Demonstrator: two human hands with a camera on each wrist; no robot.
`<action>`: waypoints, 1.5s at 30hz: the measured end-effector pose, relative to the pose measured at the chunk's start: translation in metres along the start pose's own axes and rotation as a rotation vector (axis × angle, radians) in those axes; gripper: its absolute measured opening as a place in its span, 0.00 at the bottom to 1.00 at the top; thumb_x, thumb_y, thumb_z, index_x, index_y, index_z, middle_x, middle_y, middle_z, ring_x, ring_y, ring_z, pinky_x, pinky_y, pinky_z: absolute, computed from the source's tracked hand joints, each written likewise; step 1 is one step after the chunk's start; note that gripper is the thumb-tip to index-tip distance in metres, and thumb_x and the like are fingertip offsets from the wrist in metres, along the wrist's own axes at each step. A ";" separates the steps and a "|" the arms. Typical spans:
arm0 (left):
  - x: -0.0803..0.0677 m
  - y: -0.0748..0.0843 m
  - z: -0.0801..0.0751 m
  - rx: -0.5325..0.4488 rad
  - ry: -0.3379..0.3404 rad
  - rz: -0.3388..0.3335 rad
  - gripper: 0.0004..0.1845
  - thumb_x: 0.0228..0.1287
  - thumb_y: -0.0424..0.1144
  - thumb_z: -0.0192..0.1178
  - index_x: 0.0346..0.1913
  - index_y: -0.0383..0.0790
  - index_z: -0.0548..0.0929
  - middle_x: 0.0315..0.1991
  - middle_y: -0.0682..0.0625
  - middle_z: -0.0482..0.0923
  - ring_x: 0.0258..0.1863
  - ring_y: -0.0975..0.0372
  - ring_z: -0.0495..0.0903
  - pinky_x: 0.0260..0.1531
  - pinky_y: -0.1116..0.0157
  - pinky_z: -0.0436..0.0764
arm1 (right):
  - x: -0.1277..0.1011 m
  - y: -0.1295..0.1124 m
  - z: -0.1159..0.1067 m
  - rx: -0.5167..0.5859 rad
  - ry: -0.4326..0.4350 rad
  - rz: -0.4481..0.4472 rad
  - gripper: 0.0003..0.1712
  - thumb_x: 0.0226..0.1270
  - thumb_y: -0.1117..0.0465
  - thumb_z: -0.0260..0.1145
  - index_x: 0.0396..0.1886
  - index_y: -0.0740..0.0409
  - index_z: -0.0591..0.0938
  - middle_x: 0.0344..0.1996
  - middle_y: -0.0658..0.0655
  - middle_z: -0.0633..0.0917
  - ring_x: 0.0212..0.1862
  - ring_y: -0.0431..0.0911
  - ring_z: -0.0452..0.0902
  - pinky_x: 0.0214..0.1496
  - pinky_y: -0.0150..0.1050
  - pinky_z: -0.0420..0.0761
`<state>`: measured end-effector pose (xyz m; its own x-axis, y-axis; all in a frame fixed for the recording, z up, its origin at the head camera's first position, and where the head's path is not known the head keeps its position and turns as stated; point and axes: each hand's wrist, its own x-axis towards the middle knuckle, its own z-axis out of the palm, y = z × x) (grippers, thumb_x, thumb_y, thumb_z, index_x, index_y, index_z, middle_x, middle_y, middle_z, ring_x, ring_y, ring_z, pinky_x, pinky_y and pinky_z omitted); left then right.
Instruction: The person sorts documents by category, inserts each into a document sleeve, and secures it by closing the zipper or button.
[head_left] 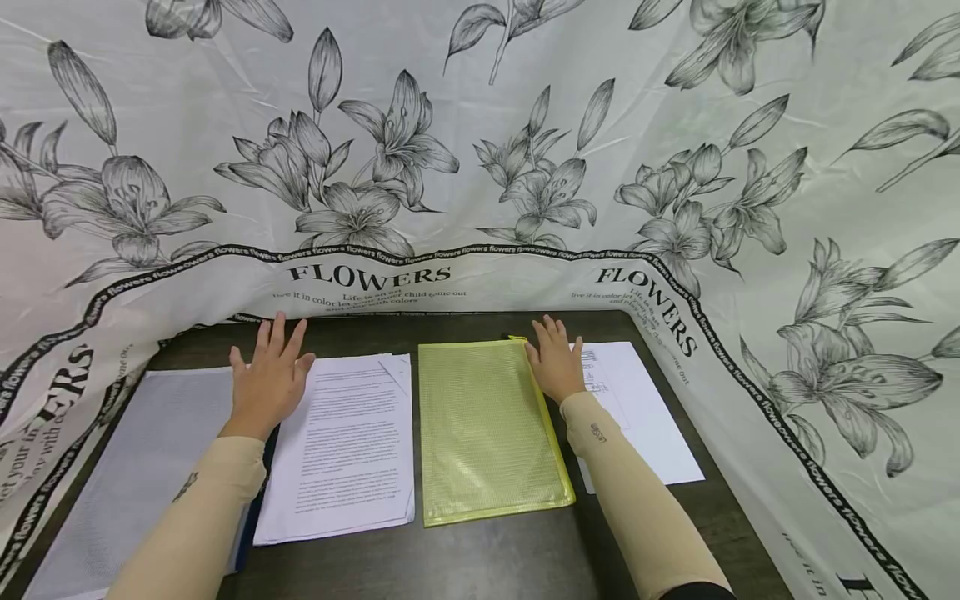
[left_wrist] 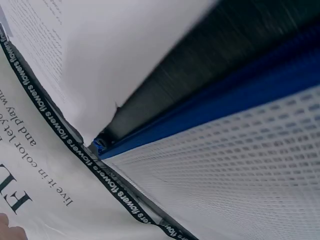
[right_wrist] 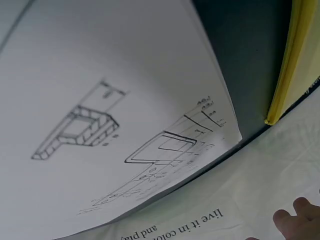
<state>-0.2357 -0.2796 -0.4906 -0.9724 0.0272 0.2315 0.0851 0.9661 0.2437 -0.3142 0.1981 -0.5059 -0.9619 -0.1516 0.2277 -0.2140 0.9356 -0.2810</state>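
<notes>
Two hands lie flat, fingers spread and holding nothing. The left hand [head_left: 268, 379] rests just left of the printed paper stack [head_left: 345, 446], over a blue-edged grey mesh folder [head_left: 142, 467]. Right of that stack lies the yellow mesh pouch [head_left: 483, 429]; the right hand [head_left: 555, 362] rests at its far right edge, partly over the drawing sheets [head_left: 645, 417].

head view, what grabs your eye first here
The yellow mesh pouch at the table's middle stands out most, with the right hand flat at its far right edge. Left of it lies a printed paper stack, the left hand flat at its left edge. A lily-printed cloth surrounds everything.
</notes>
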 end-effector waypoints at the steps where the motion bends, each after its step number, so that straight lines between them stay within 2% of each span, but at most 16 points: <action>1: -0.001 0.000 0.000 -0.007 -0.001 0.000 0.35 0.82 0.59 0.30 0.83 0.50 0.41 0.82 0.40 0.30 0.80 0.44 0.31 0.64 0.26 0.33 | -0.001 0.000 0.001 0.001 -0.002 0.000 0.32 0.82 0.48 0.53 0.79 0.53 0.63 0.79 0.60 0.58 0.79 0.59 0.48 0.73 0.71 0.43; 9: -0.004 0.002 0.007 -0.035 0.010 0.017 0.34 0.83 0.56 0.37 0.80 0.38 0.53 0.81 0.35 0.39 0.78 0.40 0.45 0.63 0.27 0.50 | -0.006 -0.005 0.005 0.018 0.001 0.000 0.30 0.82 0.49 0.53 0.76 0.56 0.66 0.77 0.60 0.63 0.78 0.59 0.54 0.74 0.68 0.49; 11: -0.005 0.003 0.007 -0.042 0.063 0.027 0.32 0.83 0.53 0.41 0.78 0.36 0.60 0.80 0.34 0.47 0.76 0.39 0.53 0.63 0.30 0.58 | -0.006 -0.008 0.005 0.031 0.009 -0.012 0.29 0.82 0.50 0.54 0.75 0.58 0.69 0.75 0.61 0.66 0.75 0.59 0.60 0.73 0.65 0.56; 13: -0.007 0.003 0.007 -0.059 0.160 0.055 0.26 0.81 0.48 0.47 0.72 0.34 0.70 0.73 0.34 0.64 0.68 0.40 0.68 0.56 0.35 0.71 | -0.006 -0.010 0.007 0.034 0.030 -0.032 0.26 0.81 0.53 0.56 0.71 0.60 0.72 0.71 0.61 0.72 0.70 0.59 0.69 0.69 0.61 0.66; 15: -0.008 0.004 0.007 -0.076 0.269 0.086 0.19 0.78 0.41 0.52 0.61 0.33 0.80 0.60 0.36 0.79 0.55 0.41 0.79 0.43 0.40 0.80 | -0.005 -0.011 0.009 0.030 0.058 -0.050 0.23 0.80 0.55 0.57 0.67 0.61 0.76 0.66 0.61 0.78 0.64 0.58 0.75 0.64 0.57 0.73; 16: -0.008 0.005 0.006 -0.087 0.316 0.099 0.15 0.76 0.39 0.53 0.54 0.33 0.83 0.52 0.37 0.83 0.48 0.42 0.82 0.37 0.42 0.81 | -0.005 -0.012 0.010 0.029 0.072 -0.055 0.21 0.79 0.57 0.57 0.65 0.61 0.78 0.63 0.61 0.80 0.61 0.58 0.78 0.62 0.55 0.76; 18: -0.008 0.006 0.006 -0.091 0.384 0.123 0.11 0.73 0.35 0.55 0.44 0.33 0.86 0.40 0.38 0.85 0.37 0.45 0.82 0.27 0.45 0.81 | -0.004 -0.014 0.011 0.025 0.102 -0.060 0.18 0.78 0.59 0.58 0.61 0.62 0.80 0.58 0.61 0.83 0.58 0.57 0.80 0.59 0.53 0.78; 21: -0.010 0.006 0.007 -0.080 0.408 0.125 0.10 0.72 0.35 0.55 0.40 0.34 0.86 0.35 0.40 0.85 0.32 0.47 0.82 0.24 0.46 0.80 | -0.004 -0.017 0.011 0.018 0.120 -0.060 0.15 0.77 0.62 0.59 0.57 0.62 0.82 0.55 0.61 0.85 0.57 0.57 0.80 0.58 0.53 0.78; 29: -0.017 0.001 0.017 -0.045 0.369 0.118 0.10 0.70 0.36 0.56 0.39 0.33 0.86 0.33 0.39 0.86 0.31 0.47 0.84 0.23 0.47 0.81 | -0.010 -0.021 0.012 0.001 0.085 -0.056 0.15 0.75 0.62 0.61 0.56 0.63 0.83 0.51 0.61 0.85 0.54 0.57 0.80 0.55 0.52 0.79; 33: -0.020 0.004 0.019 -0.049 0.316 0.109 0.11 0.70 0.36 0.55 0.39 0.33 0.86 0.33 0.39 0.86 0.31 0.47 0.84 0.24 0.47 0.81 | -0.013 -0.017 0.015 -0.017 0.087 -0.049 0.15 0.75 0.61 0.60 0.55 0.63 0.82 0.48 0.61 0.85 0.51 0.58 0.80 0.51 0.52 0.80; 35: -0.021 0.005 0.019 -0.055 0.275 0.102 0.11 0.70 0.36 0.55 0.39 0.34 0.86 0.33 0.39 0.86 0.31 0.48 0.83 0.23 0.47 0.80 | -0.015 -0.014 0.016 -0.026 0.072 -0.027 0.15 0.75 0.61 0.60 0.55 0.63 0.82 0.47 0.62 0.85 0.50 0.59 0.81 0.51 0.53 0.80; 41: -0.023 0.009 0.015 -0.065 0.219 0.123 0.11 0.70 0.35 0.55 0.39 0.35 0.87 0.31 0.40 0.85 0.26 0.51 0.79 0.18 0.50 0.77 | -0.019 -0.003 0.013 -0.020 -0.005 0.079 0.15 0.75 0.62 0.60 0.55 0.65 0.83 0.44 0.63 0.85 0.46 0.58 0.81 0.46 0.53 0.81; 45: -0.023 0.010 0.011 -0.067 0.168 0.104 0.10 0.70 0.36 0.56 0.41 0.35 0.87 0.32 0.40 0.85 0.26 0.52 0.78 0.18 0.51 0.77 | -0.024 0.000 0.008 -0.017 -0.041 0.111 0.14 0.76 0.62 0.60 0.53 0.66 0.83 0.42 0.63 0.85 0.44 0.57 0.81 0.44 0.52 0.82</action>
<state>-0.2149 -0.2678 -0.5036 -0.9084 0.0776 0.4109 0.2029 0.9410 0.2709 -0.2926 0.1995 -0.5186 -0.9857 -0.0594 0.1579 -0.1034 0.9524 -0.2868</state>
